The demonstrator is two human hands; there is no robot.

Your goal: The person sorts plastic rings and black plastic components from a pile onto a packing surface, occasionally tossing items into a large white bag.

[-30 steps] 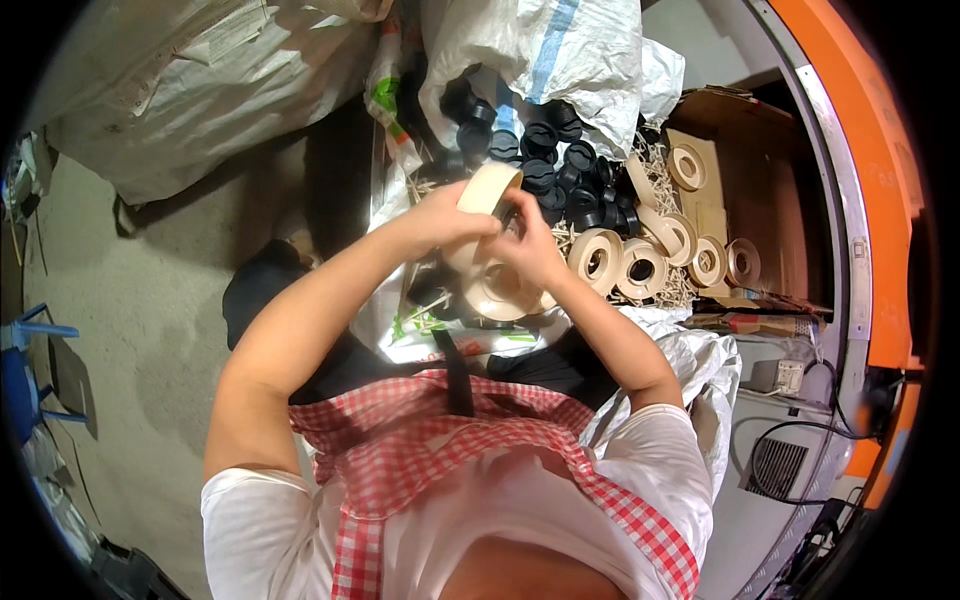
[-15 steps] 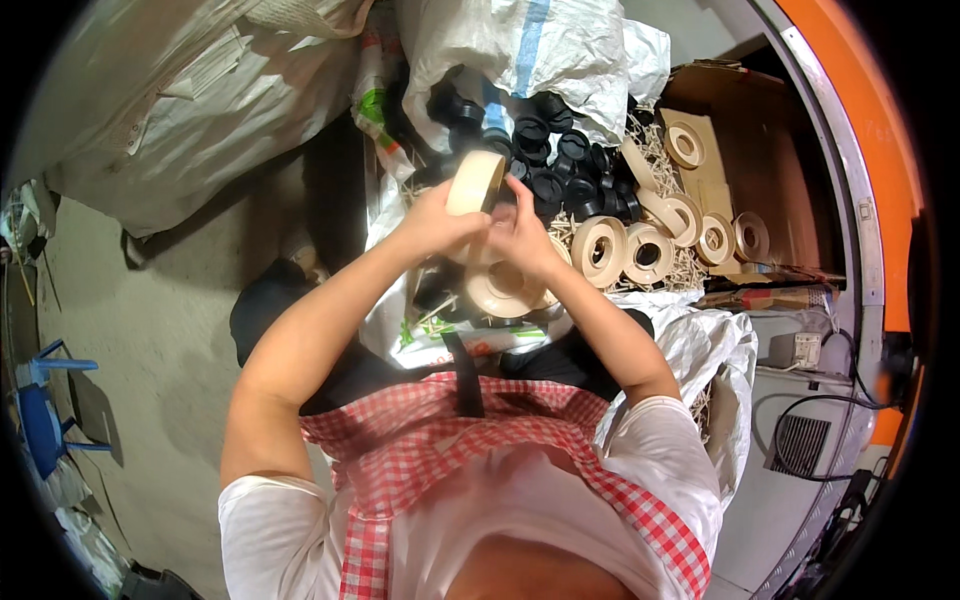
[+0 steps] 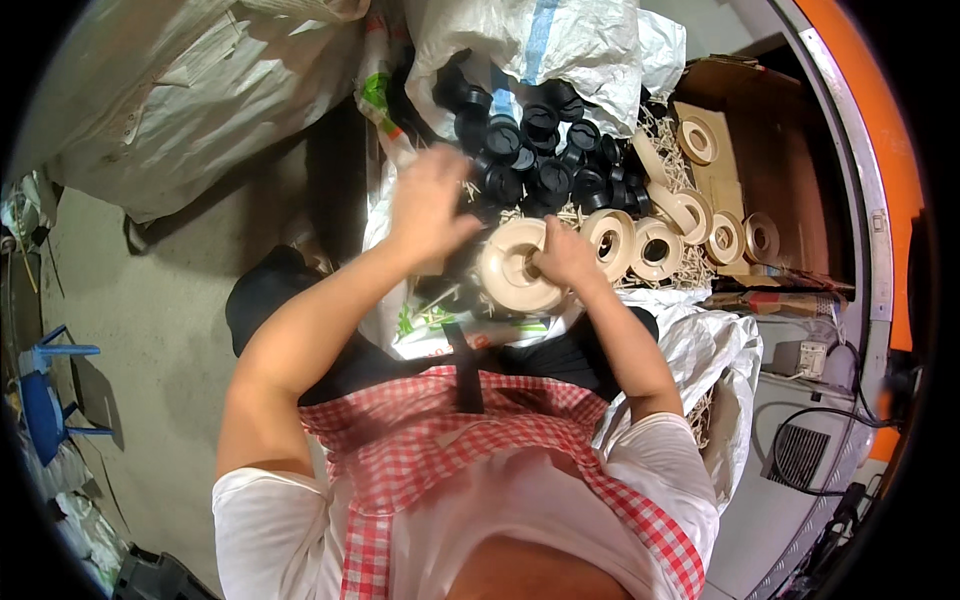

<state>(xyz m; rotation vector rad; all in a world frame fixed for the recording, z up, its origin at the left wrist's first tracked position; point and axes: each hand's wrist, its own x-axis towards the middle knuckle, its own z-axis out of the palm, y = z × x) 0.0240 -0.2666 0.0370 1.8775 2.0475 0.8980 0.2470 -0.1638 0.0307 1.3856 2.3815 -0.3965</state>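
Observation:
My right hand (image 3: 568,258) pinches the edge of a cream plastic ring (image 3: 500,272), a round flanged part with a hole in its middle. It lies nearly flat in front of me. To its left, my left hand (image 3: 430,205) is blurred by motion, its fingers apart, with nothing visible in it. Just beyond that hand lies a heap of black plastic caps (image 3: 548,180), round and short. Several more cream rings (image 3: 656,250) rest to the right of my right hand, on pale stick-like scraps (image 3: 690,262).
A white woven sack (image 3: 590,50) with a blue stripe lies behind the caps. At the right stands an open cardboard box (image 3: 780,150). A large pale sack (image 3: 230,100) fills the upper left. A blue stool (image 3: 45,410) is on the floor at far left.
My left hand no longer has the cream ring it held upright; it has moved left, toward the black caps. My right hand has come down and right onto a cream ring.

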